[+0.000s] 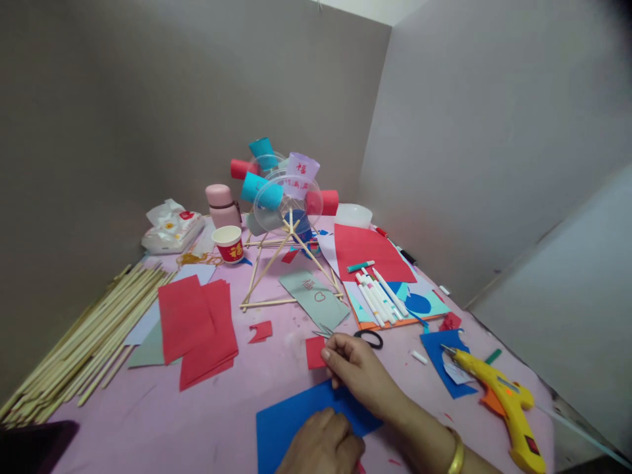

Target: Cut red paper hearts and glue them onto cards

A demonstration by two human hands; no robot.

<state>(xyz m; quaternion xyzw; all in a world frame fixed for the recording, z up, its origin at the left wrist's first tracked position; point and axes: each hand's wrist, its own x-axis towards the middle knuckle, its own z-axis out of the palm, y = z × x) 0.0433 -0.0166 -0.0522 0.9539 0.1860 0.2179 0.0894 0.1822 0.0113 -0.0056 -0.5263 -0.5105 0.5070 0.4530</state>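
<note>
My right hand, with a gold bangle on its wrist, pinches the edge of a small red paper piece above the table. Below it lies a blue paper sheet. Resting over that sheet, my left hand has its fingers curled in; a bit of red shows beside them, and what they hold is hidden. Scissors lie just behind my right hand, partly covered by it. Beyond stands a stick-framed wheel model with coloured paper cups and clear discs. A grey paper with writing leans at its base.
Red paper sheets and wooden sticks lie at left. A yellow glue gun rests on the right, its cord trailing off. White markers lie on coloured paper. A paper cup, pink flask and tissue pack stand behind.
</note>
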